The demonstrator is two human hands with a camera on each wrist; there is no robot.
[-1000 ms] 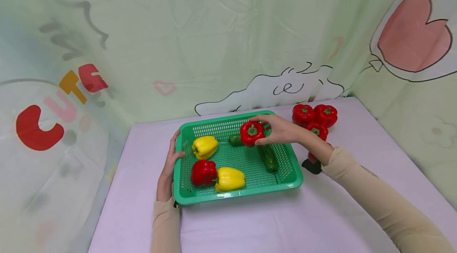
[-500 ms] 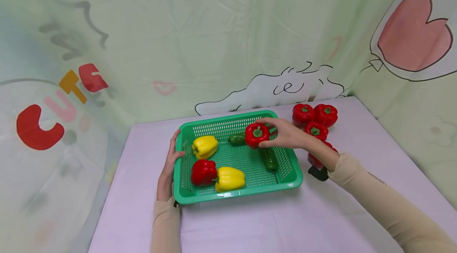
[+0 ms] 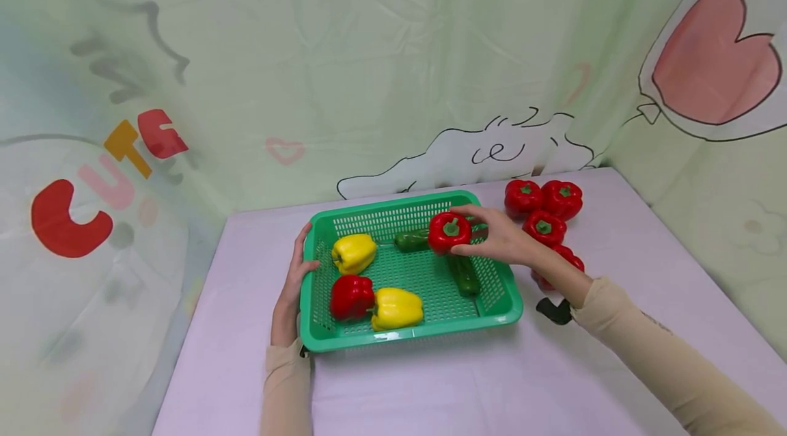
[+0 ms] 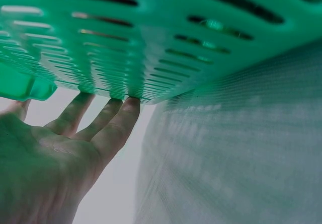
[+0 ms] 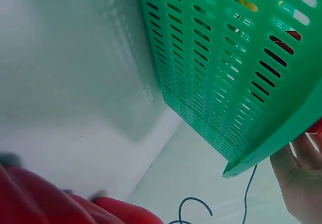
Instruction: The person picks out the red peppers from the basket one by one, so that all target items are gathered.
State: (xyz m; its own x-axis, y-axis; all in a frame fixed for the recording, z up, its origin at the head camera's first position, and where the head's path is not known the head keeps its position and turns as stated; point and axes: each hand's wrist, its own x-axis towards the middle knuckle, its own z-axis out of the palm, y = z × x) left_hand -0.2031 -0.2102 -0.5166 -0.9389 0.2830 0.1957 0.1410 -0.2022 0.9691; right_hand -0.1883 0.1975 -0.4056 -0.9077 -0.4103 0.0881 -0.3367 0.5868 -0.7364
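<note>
My left hand (image 3: pixel 294 279) grips the left side of a green plastic basket (image 3: pixel 412 333), thumb over the rim. In the left wrist view, the fingers of the left hand (image 4: pixel 75 148) rest against the perforated wall. My right hand (image 3: pixel 501 239) pinches a red bell pepper (image 3: pixel 449 232) between thumb and fingers, stem facing up, over the basket's right half. Inside lie a yellow bell pepper (image 3: pixel 353 253) at the back left, a red one (image 3: pixel 352 298) and another yellow one (image 3: pixel 397 309) at the front. Dark green cucumbers (image 3: pixel 464 277) lie on the right, partly hidden by the held pepper and hand.
Several red bell peppers (image 3: pixel 545 227) are grouped on the lilac tablecloth (image 3: pixel 393 395) right of the basket, one partly behind the right forearm. A black object (image 3: pixel 555 311) shows by the right sleeve. Printed curtains (image 3: pixel 369 80) enclose the table's back and sides.
My right hand has shifted a little to the right with the red bell pepper, uncovering more of the back cucumber. The left hand and the basket have stayed put.
</note>
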